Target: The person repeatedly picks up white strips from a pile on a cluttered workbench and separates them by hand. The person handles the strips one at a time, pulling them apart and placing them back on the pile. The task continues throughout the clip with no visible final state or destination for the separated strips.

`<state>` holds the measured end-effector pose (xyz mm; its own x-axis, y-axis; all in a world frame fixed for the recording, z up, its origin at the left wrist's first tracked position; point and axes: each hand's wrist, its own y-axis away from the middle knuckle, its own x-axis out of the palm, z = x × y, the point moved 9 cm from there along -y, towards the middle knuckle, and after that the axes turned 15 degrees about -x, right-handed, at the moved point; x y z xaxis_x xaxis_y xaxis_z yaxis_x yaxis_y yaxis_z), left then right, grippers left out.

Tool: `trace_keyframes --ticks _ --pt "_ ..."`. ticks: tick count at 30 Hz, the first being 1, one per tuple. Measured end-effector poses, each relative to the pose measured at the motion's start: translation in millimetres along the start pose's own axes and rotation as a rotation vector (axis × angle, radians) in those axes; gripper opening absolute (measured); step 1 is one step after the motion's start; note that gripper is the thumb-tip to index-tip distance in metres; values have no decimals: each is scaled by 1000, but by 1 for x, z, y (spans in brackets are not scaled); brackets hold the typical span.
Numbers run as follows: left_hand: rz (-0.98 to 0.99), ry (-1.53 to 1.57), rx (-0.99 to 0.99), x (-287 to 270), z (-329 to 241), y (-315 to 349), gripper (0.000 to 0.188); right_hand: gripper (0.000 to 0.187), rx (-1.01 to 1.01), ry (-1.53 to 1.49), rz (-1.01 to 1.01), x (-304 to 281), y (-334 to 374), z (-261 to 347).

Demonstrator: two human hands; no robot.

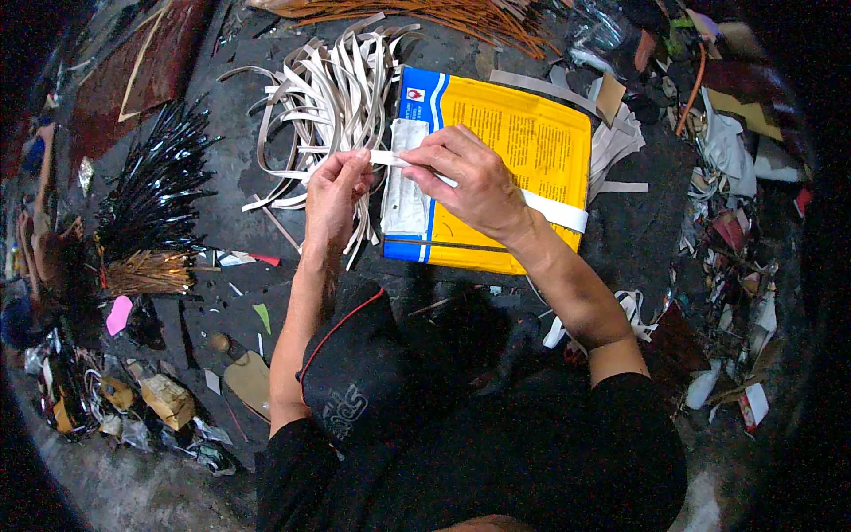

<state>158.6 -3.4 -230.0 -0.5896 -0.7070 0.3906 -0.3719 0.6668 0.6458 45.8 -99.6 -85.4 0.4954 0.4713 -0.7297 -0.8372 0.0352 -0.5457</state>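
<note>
A narrow white strip (383, 158) is stretched between my two hands above a flat yellow and blue panel. My left hand (335, 197) pinches its left end between thumb and fingers. Just to the right, my right hand (470, 177) has thumb and fingertips closed on the same strip. Beneath them lies the panel (532, 124), with a whitish pad (406, 208) along its blue left side. A wider white band (558, 213) comes out from under my right wrist and reaches the panel's right edge; whether it joins the pinched strip is hidden.
Loose pale strips (341, 97) are heaped left of the panel, and more pale pieces (618, 140) fan out at its right. Shiny black strips (158, 177) lie farther left, orange-brown strips (443, 13) at the far edge. Mixed scraps (736, 230) cover the right side.
</note>
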Motion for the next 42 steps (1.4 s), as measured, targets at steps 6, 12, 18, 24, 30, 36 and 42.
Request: trace_keyframes --ticks 6,12,18,24,30,36,42 --pt "-56 29 -42 -25 14 -16 16 20 23 -49 -9 0 1 -1" --pt "17 207 -65 -55 34 -40 15 20 28 -54 -5 1 0 -1" --pt "570 735 -199 9 16 5 55 19 38 -40 -40 -1 1 -2" --pt "130 89 -61 24 -3 20 15 18 9 -29 -38 1 -1 1" --pt "117 182 -122 -2 17 -5 16 18 22 -65 -66 0 -1 1" --pt "29 172 -156 -31 26 -23 16 17 27 -76 -50 -1 1 1" --pt "43 188 -93 -69 31 -50 17 17 28 -67 -33 -1 0 3"
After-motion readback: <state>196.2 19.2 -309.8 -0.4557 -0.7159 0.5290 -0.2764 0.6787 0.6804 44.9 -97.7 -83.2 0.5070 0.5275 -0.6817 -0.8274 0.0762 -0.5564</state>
